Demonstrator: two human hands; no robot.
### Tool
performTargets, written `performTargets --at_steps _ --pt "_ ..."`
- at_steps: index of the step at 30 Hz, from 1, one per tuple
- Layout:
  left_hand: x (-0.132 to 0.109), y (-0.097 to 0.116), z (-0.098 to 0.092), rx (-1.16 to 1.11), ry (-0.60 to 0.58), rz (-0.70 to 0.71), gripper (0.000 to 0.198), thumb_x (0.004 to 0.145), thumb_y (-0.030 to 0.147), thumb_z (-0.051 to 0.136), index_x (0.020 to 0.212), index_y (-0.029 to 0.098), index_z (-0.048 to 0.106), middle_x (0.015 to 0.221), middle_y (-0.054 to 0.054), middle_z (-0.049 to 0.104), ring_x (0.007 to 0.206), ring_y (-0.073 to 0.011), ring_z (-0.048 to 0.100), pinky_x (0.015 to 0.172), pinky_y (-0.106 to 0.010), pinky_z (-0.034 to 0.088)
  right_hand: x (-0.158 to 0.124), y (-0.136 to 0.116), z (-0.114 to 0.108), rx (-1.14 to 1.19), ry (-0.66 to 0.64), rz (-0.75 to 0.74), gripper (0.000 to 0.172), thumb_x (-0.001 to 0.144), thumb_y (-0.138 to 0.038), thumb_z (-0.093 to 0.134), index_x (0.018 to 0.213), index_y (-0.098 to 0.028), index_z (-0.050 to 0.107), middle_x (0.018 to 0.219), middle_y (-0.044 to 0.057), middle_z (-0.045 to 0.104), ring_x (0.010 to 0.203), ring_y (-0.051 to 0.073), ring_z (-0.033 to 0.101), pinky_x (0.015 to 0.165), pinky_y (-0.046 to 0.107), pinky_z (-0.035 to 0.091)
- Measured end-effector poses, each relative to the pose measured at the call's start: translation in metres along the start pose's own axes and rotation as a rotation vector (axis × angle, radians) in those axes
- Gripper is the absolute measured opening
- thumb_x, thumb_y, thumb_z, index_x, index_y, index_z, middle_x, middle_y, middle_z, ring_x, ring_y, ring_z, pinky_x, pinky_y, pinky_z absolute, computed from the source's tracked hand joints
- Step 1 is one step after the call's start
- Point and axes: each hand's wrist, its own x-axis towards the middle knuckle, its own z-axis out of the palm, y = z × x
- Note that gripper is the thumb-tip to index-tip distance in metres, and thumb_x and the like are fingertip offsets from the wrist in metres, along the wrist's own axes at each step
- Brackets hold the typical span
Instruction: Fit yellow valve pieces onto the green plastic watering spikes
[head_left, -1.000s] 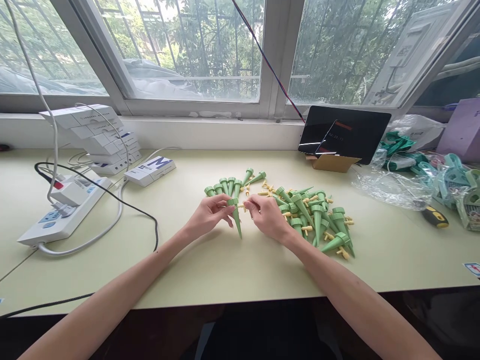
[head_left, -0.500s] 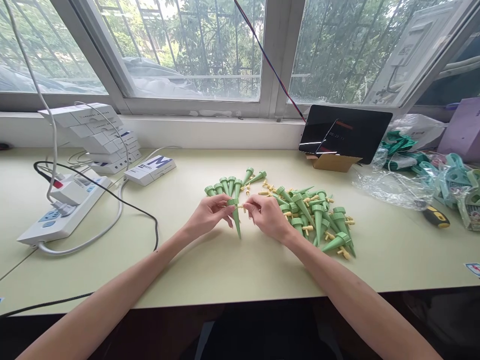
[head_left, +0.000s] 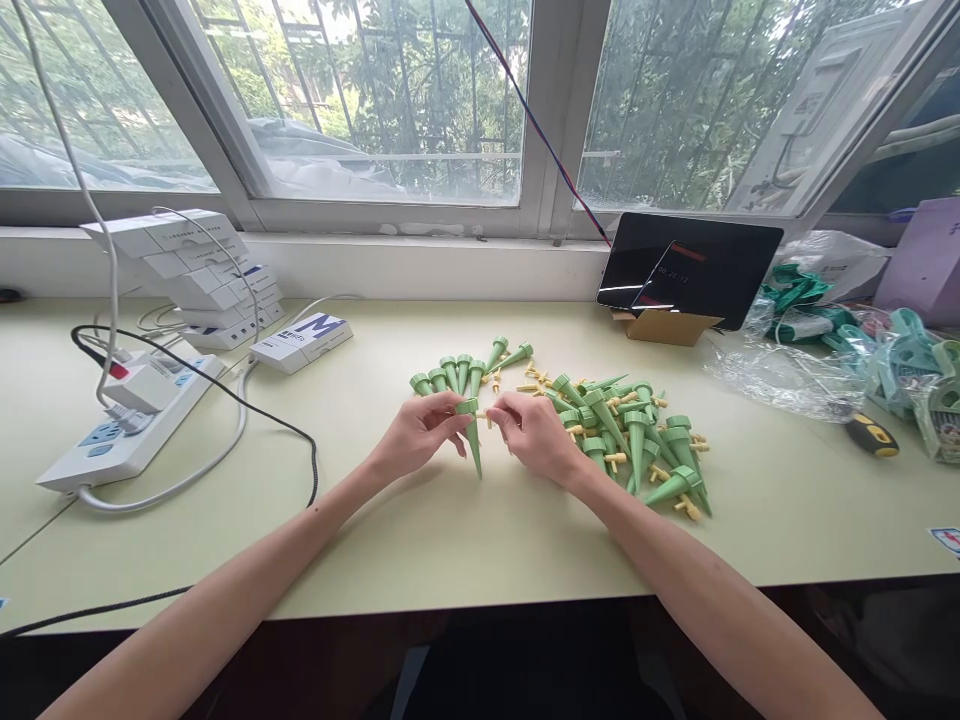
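Left hand (head_left: 416, 440) clamped on green spike (head_left: 472, 440), frame centre; right hand (head_left: 536, 435) pinching yellow valve (head_left: 487, 413) at its collar. Risk: skewed push, valve pops loose.

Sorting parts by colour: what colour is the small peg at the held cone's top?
Pale yellow peg, green cone; head view.

A white power strip (head_left: 127, 425) lies left, stacked white boxes (head_left: 196, 270) behind, a dark tablet (head_left: 690, 268) right.
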Motion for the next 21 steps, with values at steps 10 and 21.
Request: performTargets --at_steps 10,21 --pt "-0.0006 -0.0032 -0.0014 -0.004 -0.025 0.003 0.021 0.088 0.035 0.068 0.090 0.014 0.065 0.074 -0.002 0.067 0.057 -0.0188 0.071 0.058 -0.032 0.059 -0.0011 -0.0044 -0.0036 0.052 -0.011 -0.016 0.024 0.094 -0.020 0.055 0.070 -0.020 0.055 0.055 -0.004 0.055 0.052 0.011 0.046 0.060 0.025 0.036" --pt "0.0002 -0.0060 -0.0003 -0.051 0.007 0.003 0.023 0.087 0.036 0.069 0.092 0.014 0.065 0.071 -0.003 0.068 0.056 -0.0199 0.070 0.058 -0.037 0.061 -0.0004 -0.0010 -0.0007 0.004 0.006 -0.043 0.029 0.095 -0.019 0.050 0.067 -0.021 0.048 0.052 -0.004 0.049 0.052 0.012 0.043 0.057 0.026 0.032"
